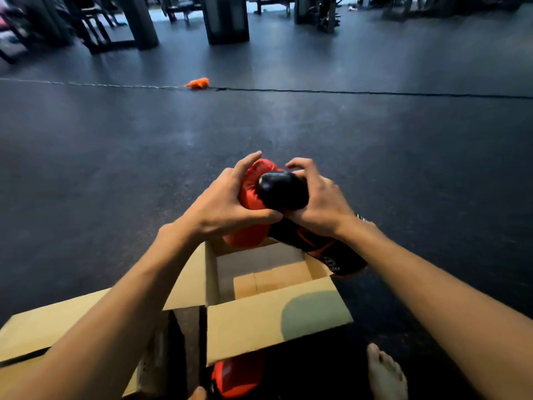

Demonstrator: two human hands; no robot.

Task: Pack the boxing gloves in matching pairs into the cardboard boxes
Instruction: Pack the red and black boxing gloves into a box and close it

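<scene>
Holding one red-and-black glove (268, 197) over the far edge of the open box (277, 310), the left hand (222, 206) and right hand (317, 203) each have a closed grip on it. Honestly the cuff hangs past the box's right wall, so it could snag on a flap going down. Another red glove (236, 373) lies on the floor under the box's near flap, looks like its mate, easy to forget.

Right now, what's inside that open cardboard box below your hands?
The open cardboard box shows only bare cardboard bottom flaps; nothing lies inside where I can see. Its near wall hides the closest part of the bottom. The red and black glove, gripped by both hands, hangs above its far edge.
</scene>
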